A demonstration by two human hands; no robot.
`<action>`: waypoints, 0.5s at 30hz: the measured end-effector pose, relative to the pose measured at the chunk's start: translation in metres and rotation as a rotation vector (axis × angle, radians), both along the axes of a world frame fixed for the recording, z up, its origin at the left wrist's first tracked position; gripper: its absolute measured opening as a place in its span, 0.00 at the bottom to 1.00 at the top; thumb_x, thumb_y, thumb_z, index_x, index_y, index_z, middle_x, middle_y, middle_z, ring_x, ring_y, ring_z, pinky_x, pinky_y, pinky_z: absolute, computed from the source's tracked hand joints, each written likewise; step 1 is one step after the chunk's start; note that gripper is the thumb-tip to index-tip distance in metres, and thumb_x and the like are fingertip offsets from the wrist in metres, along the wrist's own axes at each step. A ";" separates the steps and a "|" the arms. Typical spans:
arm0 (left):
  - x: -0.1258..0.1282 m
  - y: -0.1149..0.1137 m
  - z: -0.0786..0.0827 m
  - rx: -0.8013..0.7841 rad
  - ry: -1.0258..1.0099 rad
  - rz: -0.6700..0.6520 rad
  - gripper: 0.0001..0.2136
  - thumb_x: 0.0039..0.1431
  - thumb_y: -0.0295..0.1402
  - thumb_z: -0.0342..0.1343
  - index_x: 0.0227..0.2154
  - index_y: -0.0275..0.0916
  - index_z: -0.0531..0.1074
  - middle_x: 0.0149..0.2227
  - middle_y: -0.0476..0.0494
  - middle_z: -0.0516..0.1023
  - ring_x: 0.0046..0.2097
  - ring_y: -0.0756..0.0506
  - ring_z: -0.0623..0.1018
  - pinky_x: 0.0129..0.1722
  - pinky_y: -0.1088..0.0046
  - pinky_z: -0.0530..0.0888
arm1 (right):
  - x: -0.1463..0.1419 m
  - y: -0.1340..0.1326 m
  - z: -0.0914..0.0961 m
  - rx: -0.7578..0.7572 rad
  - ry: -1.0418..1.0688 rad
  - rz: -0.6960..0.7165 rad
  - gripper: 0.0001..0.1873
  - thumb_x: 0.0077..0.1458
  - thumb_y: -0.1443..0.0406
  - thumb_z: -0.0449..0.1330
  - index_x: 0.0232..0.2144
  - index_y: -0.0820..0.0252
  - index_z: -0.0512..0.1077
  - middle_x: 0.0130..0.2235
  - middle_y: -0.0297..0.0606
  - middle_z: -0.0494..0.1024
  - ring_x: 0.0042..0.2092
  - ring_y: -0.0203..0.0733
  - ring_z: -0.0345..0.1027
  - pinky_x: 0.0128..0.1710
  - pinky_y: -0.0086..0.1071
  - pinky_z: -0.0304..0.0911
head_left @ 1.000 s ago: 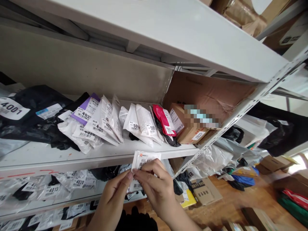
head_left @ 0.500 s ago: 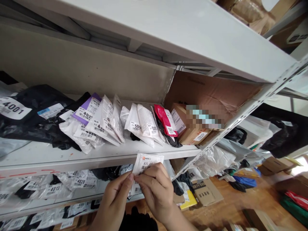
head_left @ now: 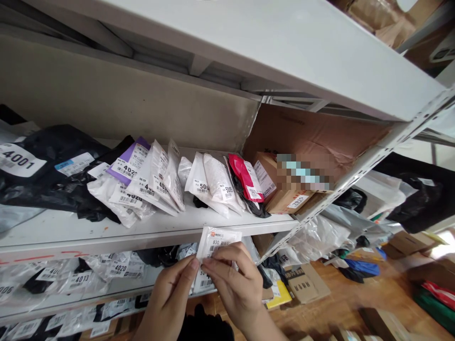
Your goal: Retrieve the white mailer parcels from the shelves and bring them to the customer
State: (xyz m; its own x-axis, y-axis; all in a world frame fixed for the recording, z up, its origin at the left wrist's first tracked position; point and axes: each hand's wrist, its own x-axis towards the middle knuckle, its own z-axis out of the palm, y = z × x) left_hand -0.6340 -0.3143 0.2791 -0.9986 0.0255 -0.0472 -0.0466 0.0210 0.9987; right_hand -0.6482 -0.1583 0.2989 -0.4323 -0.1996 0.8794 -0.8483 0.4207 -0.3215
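Observation:
A small white parcel bag (head_left: 218, 234) with printed labels is held upright just in front of the shelf edge. My left hand (head_left: 174, 286) pinches its left side between thumb and fingers. Across the bag's front, my right hand (head_left: 236, 282) is closed, thumb and fingertips pressed on the label and the right side. Its fingers cover much of the print. Below them a lower sticker (head_left: 205, 280) with a barcode partly shows.
Behind the bag, a white shelf (head_left: 106, 232) carries numbered white bags (head_left: 216, 177), a black parcel (head_left: 67, 166), a pink packet (head_left: 245, 175) and a cardboard box (head_left: 280, 199). More parcels fill the shelves below. Boxes (head_left: 305, 284) stand on the wooden floor at right.
My right hand has shifted slightly right, and more of the lower barcode sticker shows. The left hand keeps its pinch on the bag, nearly in place.

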 end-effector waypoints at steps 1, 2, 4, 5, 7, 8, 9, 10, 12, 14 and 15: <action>0.000 -0.001 -0.002 -0.006 0.007 -0.016 0.21 0.55 0.50 0.54 0.40 0.37 0.78 0.38 0.43 0.80 0.44 0.42 0.75 0.48 0.72 0.72 | 0.000 0.000 0.001 0.022 0.001 0.012 0.19 0.50 0.80 0.62 0.43 0.61 0.74 0.36 0.40 0.74 0.38 0.40 0.67 0.34 0.34 0.66; 0.000 -0.002 -0.003 -0.017 0.022 -0.036 0.21 0.57 0.49 0.53 0.40 0.37 0.78 0.40 0.43 0.79 0.44 0.42 0.75 0.49 0.72 0.72 | 0.000 0.001 0.002 0.033 0.000 0.021 0.19 0.50 0.80 0.61 0.43 0.61 0.74 0.36 0.40 0.74 0.38 0.40 0.66 0.34 0.35 0.66; 0.001 -0.003 -0.001 -0.055 0.071 -0.066 0.20 0.59 0.48 0.51 0.40 0.37 0.77 0.40 0.42 0.79 0.43 0.43 0.75 0.48 0.73 0.72 | 0.001 0.000 0.004 0.033 -0.031 0.022 0.16 0.51 0.79 0.61 0.42 0.60 0.74 0.35 0.39 0.74 0.37 0.39 0.66 0.33 0.34 0.66; 0.001 -0.002 0.001 -0.078 0.100 -0.072 0.19 0.60 0.47 0.50 0.39 0.37 0.77 0.39 0.43 0.79 0.42 0.43 0.75 0.48 0.74 0.72 | 0.001 0.000 0.005 0.028 -0.063 0.015 0.14 0.52 0.78 0.61 0.40 0.60 0.74 0.34 0.38 0.73 0.36 0.39 0.66 0.33 0.34 0.66; 0.002 0.000 0.007 -0.113 0.158 -0.087 0.18 0.61 0.45 0.49 0.36 0.37 0.76 0.34 0.44 0.78 0.39 0.44 0.75 0.44 0.76 0.72 | 0.003 -0.002 0.008 0.031 -0.132 -0.003 0.11 0.54 0.77 0.60 0.38 0.59 0.73 0.32 0.37 0.73 0.35 0.38 0.66 0.33 0.33 0.66; 0.003 0.002 0.010 -0.122 0.187 -0.101 0.17 0.62 0.44 0.48 0.33 0.37 0.76 0.31 0.45 0.77 0.36 0.45 0.75 0.42 0.77 0.72 | 0.004 -0.002 0.009 0.037 -0.149 -0.013 0.10 0.54 0.77 0.59 0.37 0.60 0.73 0.32 0.37 0.73 0.35 0.38 0.65 0.32 0.33 0.66; 0.003 0.003 0.013 -0.126 0.217 -0.109 0.17 0.63 0.44 0.46 0.30 0.38 0.74 0.28 0.47 0.75 0.33 0.47 0.74 0.39 0.78 0.72 | 0.005 -0.003 0.009 0.046 -0.149 -0.022 0.10 0.55 0.77 0.58 0.37 0.60 0.72 0.32 0.37 0.74 0.35 0.38 0.65 0.32 0.33 0.66; 0.003 0.005 0.015 -0.128 0.243 -0.110 0.17 0.63 0.43 0.46 0.27 0.38 0.73 0.25 0.48 0.73 0.31 0.47 0.73 0.36 0.78 0.72 | 0.006 -0.004 0.009 0.057 -0.130 -0.030 0.10 0.55 0.77 0.58 0.37 0.60 0.72 0.32 0.37 0.74 0.35 0.38 0.65 0.32 0.33 0.66; 0.004 0.008 0.017 -0.128 0.281 -0.080 0.18 0.64 0.42 0.46 0.22 0.39 0.69 0.22 0.50 0.69 0.27 0.49 0.71 0.31 0.80 0.70 | 0.006 -0.005 0.007 0.067 -0.072 -0.047 0.10 0.55 0.77 0.56 0.37 0.61 0.71 0.32 0.38 0.74 0.35 0.38 0.65 0.32 0.33 0.66; 0.004 0.009 0.016 -0.123 0.299 -0.049 0.18 0.63 0.42 0.46 0.22 0.39 0.68 0.21 0.51 0.67 0.26 0.49 0.69 0.28 0.80 0.69 | 0.004 -0.006 0.003 0.062 -0.021 -0.063 0.09 0.56 0.77 0.56 0.36 0.62 0.71 0.32 0.38 0.74 0.35 0.38 0.65 0.32 0.33 0.66; 0.004 0.009 0.015 -0.121 0.296 -0.043 0.18 0.63 0.42 0.46 0.22 0.39 0.68 0.21 0.51 0.67 0.26 0.49 0.69 0.28 0.80 0.69 | 0.003 -0.006 0.002 0.061 -0.005 -0.065 0.09 0.56 0.76 0.56 0.36 0.62 0.71 0.31 0.38 0.74 0.35 0.38 0.65 0.32 0.32 0.66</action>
State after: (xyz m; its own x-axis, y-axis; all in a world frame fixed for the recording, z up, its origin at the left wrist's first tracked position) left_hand -0.6300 -0.3053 0.2939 -0.9674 0.0800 0.2402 0.2492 0.1357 0.9589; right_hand -0.6452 -0.1639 0.3004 -0.4507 -0.2237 0.8642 -0.8167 0.4940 -0.2981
